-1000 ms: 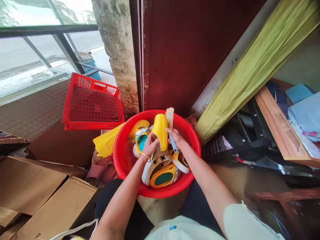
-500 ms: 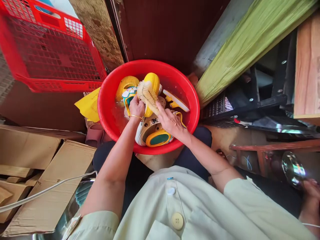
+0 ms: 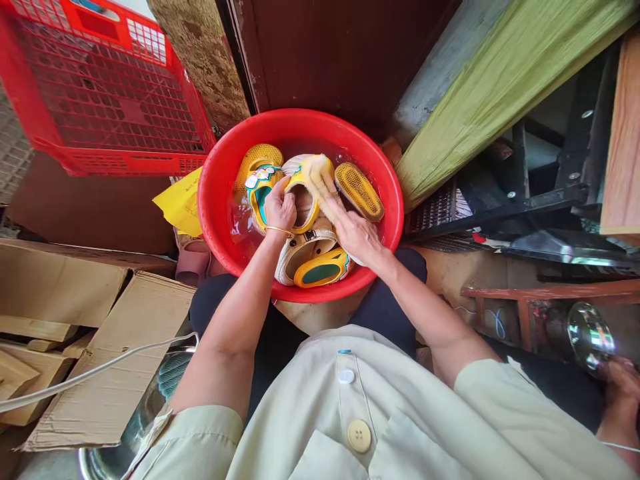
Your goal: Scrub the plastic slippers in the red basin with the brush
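My left hand (image 3: 281, 208), with a gold bangle at the wrist, grips the side of a yellow clog (image 3: 317, 212) over the water. The clog's opening faces up towards me. In my right hand (image 3: 359, 235) is a pale bristled scrubbing brush (image 3: 323, 181), blurred and lying against the clog's toe and far side. Around them, a red basin (image 3: 215, 247) holds water and more footwear. A yellow-and-teal clog (image 3: 260, 193) is beside my left hand. A yellow shoe (image 3: 359, 192) lies sole up on the right. Near the front rim are a white clog (image 3: 287, 263) and a yellow clog with a green insole (image 3: 323, 273).
A red plastic crate (image 3: 125, 120) stands at the upper left, with a yellow sheet (image 3: 180, 203) below it. Cardboard (image 3: 115, 367) and a metal basin (image 3: 100, 460) lie at left. A green cloth (image 3: 465, 100) hangs at right, near a reddish wooden stool (image 3: 525, 300).
The held clog has turned so its opening faces me, and the brush has moved right across it. On the right, the floating shoe has rolled to show its patterned sole.
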Tool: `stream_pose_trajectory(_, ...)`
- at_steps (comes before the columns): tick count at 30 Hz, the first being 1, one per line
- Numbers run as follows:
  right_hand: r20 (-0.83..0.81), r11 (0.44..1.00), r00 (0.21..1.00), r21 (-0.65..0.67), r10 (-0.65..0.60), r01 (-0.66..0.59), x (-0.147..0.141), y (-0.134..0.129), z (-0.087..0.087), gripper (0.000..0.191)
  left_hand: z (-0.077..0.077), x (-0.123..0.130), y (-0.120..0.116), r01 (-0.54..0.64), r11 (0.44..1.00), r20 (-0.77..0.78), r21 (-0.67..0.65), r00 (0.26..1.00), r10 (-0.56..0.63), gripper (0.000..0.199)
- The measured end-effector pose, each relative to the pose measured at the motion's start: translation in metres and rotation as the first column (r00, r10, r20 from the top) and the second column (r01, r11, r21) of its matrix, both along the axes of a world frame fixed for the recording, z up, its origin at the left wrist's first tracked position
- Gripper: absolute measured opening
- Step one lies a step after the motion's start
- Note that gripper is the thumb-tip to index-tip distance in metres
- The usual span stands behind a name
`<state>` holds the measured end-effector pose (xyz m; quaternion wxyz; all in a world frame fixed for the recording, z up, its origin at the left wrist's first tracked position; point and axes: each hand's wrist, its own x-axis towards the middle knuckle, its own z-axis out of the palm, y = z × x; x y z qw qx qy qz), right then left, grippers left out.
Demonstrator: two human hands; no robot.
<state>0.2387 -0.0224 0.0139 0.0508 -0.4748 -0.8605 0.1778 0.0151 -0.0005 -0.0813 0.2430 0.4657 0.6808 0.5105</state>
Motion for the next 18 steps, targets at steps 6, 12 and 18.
stream_pose_trajectory(6,0.041,0.998,0.997,0.021,-0.059,0.058,0.003,0.012,-0.001,0.062,0.032,0.012,-0.016,0.086,0.995,-0.178,0.050,0.981,-0.076,0.050)
stream_pose_trajectory(12,-0.042,0.994,0.999,0.106,-0.014,0.018,-0.024,0.048,0.022,0.064,0.061,0.019,-0.030,0.092,0.993,-0.294,0.073,0.953,-0.066,0.066)
stream_pose_trajectory(18,0.208,0.994,0.977,0.080,0.053,-0.071,-0.048,0.005,0.027,0.063,0.059,0.012,-0.028,0.010,0.994,-0.282,0.107,0.959,0.021,0.089)
